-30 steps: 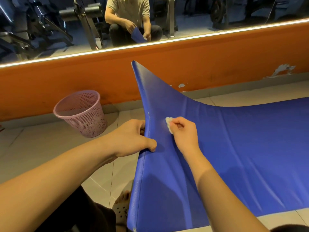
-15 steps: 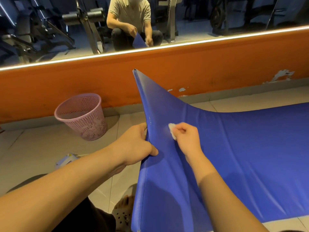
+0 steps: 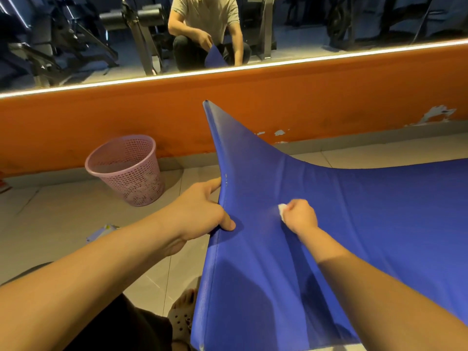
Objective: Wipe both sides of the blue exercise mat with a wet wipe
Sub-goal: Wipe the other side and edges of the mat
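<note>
The blue exercise mat (image 3: 367,224) covers the right of the floor, and its left end is lifted so one corner points up toward the orange wall. My left hand (image 3: 200,211) grips that raised left edge, thumb on the upper face and fingers behind it. My right hand (image 3: 300,216) pinches a small crumpled white wet wipe (image 3: 281,208) and presses it on the mat's upper face, to the right of my left hand. The mat's underside is hidden.
A pink mesh waste basket (image 3: 126,168) stands on the tiled floor at the left, near the orange wall (image 3: 101,122). A mirror above the wall reflects a crouching person and gym machines. A small pale packet (image 3: 102,231) lies by my left forearm. My sandalled foot (image 3: 183,315) is beside the mat's near corner.
My right hand has slid the wipe to the right across the mat, away from my left hand. My left hand keeps its grip on the raised edge.
</note>
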